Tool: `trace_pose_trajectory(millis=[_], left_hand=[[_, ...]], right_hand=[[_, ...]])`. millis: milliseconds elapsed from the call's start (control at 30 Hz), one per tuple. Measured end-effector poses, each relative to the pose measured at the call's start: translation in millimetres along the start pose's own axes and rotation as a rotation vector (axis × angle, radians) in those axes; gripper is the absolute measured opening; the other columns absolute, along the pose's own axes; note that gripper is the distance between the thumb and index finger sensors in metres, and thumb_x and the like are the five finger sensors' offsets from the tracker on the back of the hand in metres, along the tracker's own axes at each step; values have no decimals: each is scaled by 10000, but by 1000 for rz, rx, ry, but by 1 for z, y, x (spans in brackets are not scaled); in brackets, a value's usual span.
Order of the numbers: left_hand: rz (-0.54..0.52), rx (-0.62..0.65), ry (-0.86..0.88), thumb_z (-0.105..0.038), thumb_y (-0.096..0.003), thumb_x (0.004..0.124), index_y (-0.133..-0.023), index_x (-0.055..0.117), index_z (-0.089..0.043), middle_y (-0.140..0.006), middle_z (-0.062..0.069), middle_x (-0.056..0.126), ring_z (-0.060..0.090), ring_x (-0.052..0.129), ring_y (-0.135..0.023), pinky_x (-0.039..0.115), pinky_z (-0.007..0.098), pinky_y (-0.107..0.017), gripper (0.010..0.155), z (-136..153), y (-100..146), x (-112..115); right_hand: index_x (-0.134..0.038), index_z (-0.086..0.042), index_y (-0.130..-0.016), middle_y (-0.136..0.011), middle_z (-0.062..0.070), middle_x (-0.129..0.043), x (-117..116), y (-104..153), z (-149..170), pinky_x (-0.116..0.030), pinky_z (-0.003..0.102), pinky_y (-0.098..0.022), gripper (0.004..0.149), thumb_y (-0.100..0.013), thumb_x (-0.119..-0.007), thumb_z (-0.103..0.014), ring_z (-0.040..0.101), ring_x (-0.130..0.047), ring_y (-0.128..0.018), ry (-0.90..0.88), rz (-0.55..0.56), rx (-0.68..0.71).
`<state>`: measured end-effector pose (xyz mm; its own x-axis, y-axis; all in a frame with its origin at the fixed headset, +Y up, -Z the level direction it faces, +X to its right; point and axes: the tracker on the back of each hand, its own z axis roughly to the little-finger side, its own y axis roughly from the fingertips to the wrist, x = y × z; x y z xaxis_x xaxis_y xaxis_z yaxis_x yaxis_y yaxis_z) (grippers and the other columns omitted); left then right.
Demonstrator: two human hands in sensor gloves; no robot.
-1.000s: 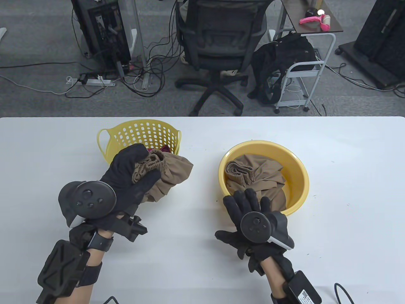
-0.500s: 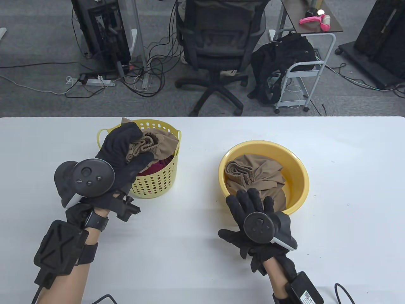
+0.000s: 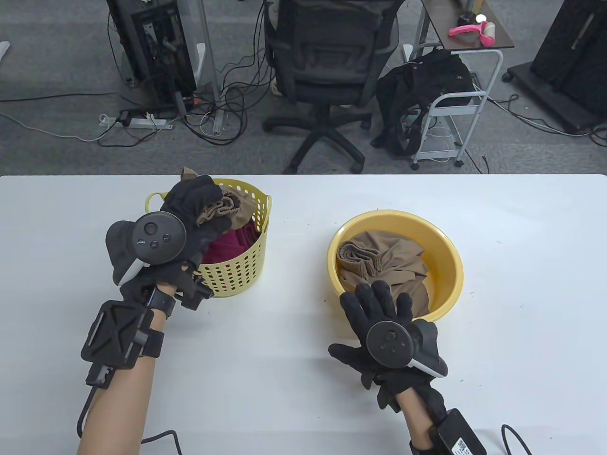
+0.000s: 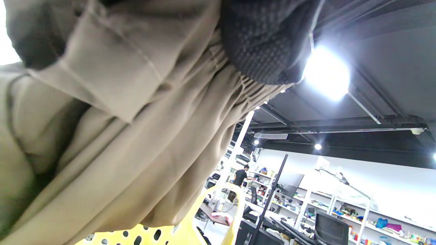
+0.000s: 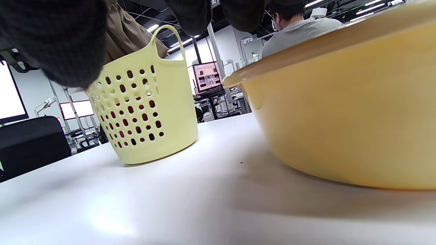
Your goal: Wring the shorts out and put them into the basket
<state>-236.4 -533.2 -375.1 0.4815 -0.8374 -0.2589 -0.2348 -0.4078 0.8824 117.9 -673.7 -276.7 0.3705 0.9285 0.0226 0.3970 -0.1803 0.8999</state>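
Note:
My left hand (image 3: 197, 211) grips a bunched pair of tan shorts (image 3: 227, 206) and holds it over the open top of the yellow perforated basket (image 3: 234, 275). In the left wrist view the tan shorts (image 4: 112, 136) fill the frame above the basket rim (image 4: 190, 231). A dark red garment (image 3: 227, 244) lies inside the basket. My right hand (image 3: 379, 303) rests flat, fingers spread, on the near rim of the yellow basin (image 3: 446, 246). Another tan pair of shorts (image 3: 384, 265) lies in that basin.
Basket (image 5: 146, 102) and basin (image 5: 340, 112) stand side by side on the white table (image 3: 303, 379) with a gap between them. Beyond the far table edge are an office chair (image 3: 327, 71), cables and a small cart (image 3: 455, 104).
My left hand has carried the tan shorts from in front of the basket up and back, over its opening. The right hand has stayed at the basin rim.

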Motion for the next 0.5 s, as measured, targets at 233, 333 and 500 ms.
trace_pose_trajectory(millis=[233,333,500], left_hand=[[89,-73,-46,-367,-506,893,-983,558,-398,-1163,-34,578,401,613,-1118,502,612,-752,584,11,-6,22],[108,-98,-58,-377,-516,893,-993,546,-398,-1168,-28,578,409,594,-1124,479,619,-749,591,15,-7,28],[143,-161,-104,-413,-526,890,-1020,557,-360,-1185,25,561,452,561,-1119,438,679,-720,599,20,-6,34]], right_hand=[[-425,-107,-1119,-1123,286,-374,0,1,1,-255,813,-620,958,-446,-820,-662,575,-286,-1021,-9,5,-2],[-427,-106,-1119,-1124,284,-374,1,1,1,-256,813,-620,958,-445,-821,-662,575,-287,-1021,-8,3,0],[-427,-107,-1119,-1124,284,-372,1,2,1,-257,812,-621,958,-445,-820,-663,575,-289,-1021,-9,1,2]])
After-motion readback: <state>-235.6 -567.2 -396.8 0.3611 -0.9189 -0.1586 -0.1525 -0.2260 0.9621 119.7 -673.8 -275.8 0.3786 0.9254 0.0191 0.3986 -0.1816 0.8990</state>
